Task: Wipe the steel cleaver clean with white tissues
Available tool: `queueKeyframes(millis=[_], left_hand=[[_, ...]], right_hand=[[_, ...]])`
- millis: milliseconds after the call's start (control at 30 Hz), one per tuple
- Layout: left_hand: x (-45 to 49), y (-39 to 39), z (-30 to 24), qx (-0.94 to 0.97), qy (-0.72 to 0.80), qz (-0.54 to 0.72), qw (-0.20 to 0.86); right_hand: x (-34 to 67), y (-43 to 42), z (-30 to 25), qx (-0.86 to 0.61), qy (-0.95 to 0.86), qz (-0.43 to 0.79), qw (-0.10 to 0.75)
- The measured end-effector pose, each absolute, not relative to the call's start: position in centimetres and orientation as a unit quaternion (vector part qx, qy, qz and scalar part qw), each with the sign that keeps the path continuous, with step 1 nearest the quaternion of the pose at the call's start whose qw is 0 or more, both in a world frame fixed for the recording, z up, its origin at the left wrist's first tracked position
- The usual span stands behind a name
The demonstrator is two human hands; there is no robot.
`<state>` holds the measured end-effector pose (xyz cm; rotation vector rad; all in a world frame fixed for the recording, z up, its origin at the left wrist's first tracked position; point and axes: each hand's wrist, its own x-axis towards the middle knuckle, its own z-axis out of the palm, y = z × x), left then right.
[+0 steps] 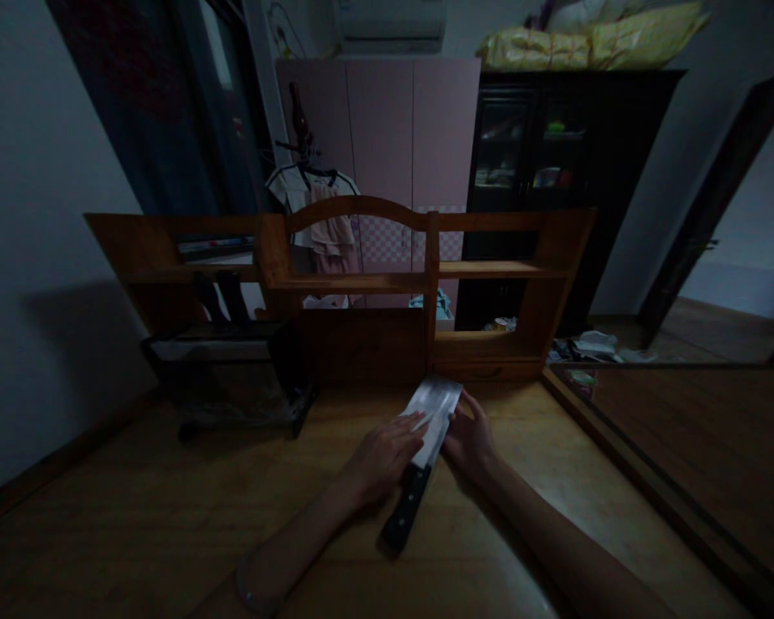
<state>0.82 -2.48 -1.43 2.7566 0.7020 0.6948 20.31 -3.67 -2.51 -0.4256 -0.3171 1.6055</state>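
Observation:
A cleaver (433,411) with a broad steel blade and a black handle (405,509) lies flat on the wooden desk (168,516), blade pointing away from me. My left hand (383,457) rests on the blade's left edge, fingers stretched flat. My right hand (469,438) touches the blade's right edge, its fingers curled against it. Whether either hand grips the cleaver is unclear in the dim light.
A wooden shelf unit (361,284) stands along the desk's back edge. A black knife rack (232,370) sits at the left in front of it. A second wooden surface (697,447) adjoins on the right. Wardrobes and a dark cabinet (555,146) stand behind.

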Motion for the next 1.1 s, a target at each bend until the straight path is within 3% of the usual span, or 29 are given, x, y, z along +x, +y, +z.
queueKeyframes(millis=[167,433,833,933,1100], left_hand=[[0.5,-2.1,-1.7,0.919,0.281,0.258,0.102],[0.9,-3.4,-0.5,0.961,0.159,0.2,0.109],[0.6,-1.0,-3.6,0.904,0.329,0.273,0.009],[0.8,-2.2,-2.0,0.911,0.289,0.294,0.013],[1.1,-3.6,-0.4,0.964,0.151,0.209,0.067]], right_hand=[[20.4,-3.6,-2.7,-0.197,-0.141,0.716,0.655],[20.4,-3.4,-2.8,-0.2,-0.136,0.712,0.66],[20.5,-3.5,-2.9,-0.207,-0.144,0.713,0.654],[20.3,-3.5,-2.8,-0.195,-0.151,0.711,0.658],[20.6,-3.5,-3.0,-0.197,-0.163,0.715,0.651]])
